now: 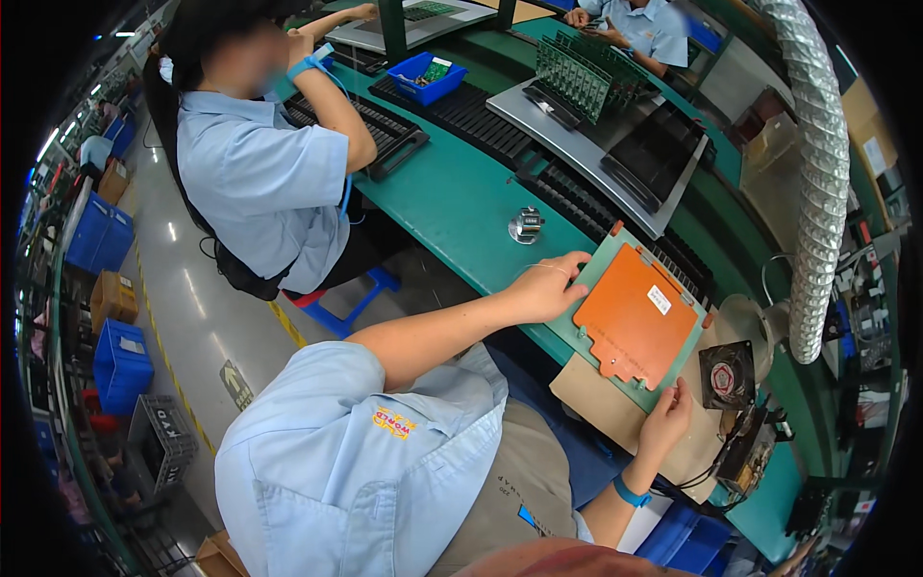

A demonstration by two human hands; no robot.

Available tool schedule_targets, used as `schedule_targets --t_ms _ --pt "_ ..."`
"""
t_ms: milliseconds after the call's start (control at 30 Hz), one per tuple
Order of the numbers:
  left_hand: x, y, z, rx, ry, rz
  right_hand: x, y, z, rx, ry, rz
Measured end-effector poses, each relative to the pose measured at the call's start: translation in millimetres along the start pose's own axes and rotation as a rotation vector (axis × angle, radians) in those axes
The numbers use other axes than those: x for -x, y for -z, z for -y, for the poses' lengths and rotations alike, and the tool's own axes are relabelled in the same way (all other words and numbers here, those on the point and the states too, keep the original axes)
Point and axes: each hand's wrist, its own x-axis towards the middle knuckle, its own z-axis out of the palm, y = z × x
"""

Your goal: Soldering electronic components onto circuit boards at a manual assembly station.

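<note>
A flat green fixture plate (pixel 581 336) with a large orange panel (pixel 639 313) on it is held tilted over the bench's front edge. My left hand (pixel 550 288) grips its left edge, the fingers curled near the upper corner. At the lower right corner, my right hand (pixel 665 420) pinches the plate between thumb and fingers. A small white label (pixel 659 299) is on the orange panel. Beneath the plate lies a brown cardboard sheet (pixel 588 389). A small shiny metal dispenser-like object (pixel 526 225) stands on the green bench beyond my left hand.
A black fan (pixel 727 375) and a wired device (pixel 755 450) are right of my right hand. A silver ribbed duct (pixel 817 173) hangs at right. A grey tray (pixel 505 101) bears upright circuit boards (pixel 575 79). A co-worker (pixel 260 163) sits at left near a blue bin (pixel 428 79).
</note>
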Motion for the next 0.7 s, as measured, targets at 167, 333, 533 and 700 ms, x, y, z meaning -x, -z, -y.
schedule_targets --t_ms 167,333,533,700 --pt "-10.1 0.1 2.3 -0.037 0.042 0.044 -16.7 -5.9 -3.3 0.048 0.072 0.026" --pt "-9.3 2.2 -6.9 -0.053 0.086 0.077 -17.9 -1.9 11.4 0.09 0.022 0.053" --pt "-8.3 1.8 -15.0 -0.032 0.095 0.072 -20.3 -1.0 11.8 0.047 -0.047 0.104" --pt "-2.6 -5.3 6.7 0.213 0.052 0.044 -17.6 7.5 19.8 -0.07 -0.104 0.119"
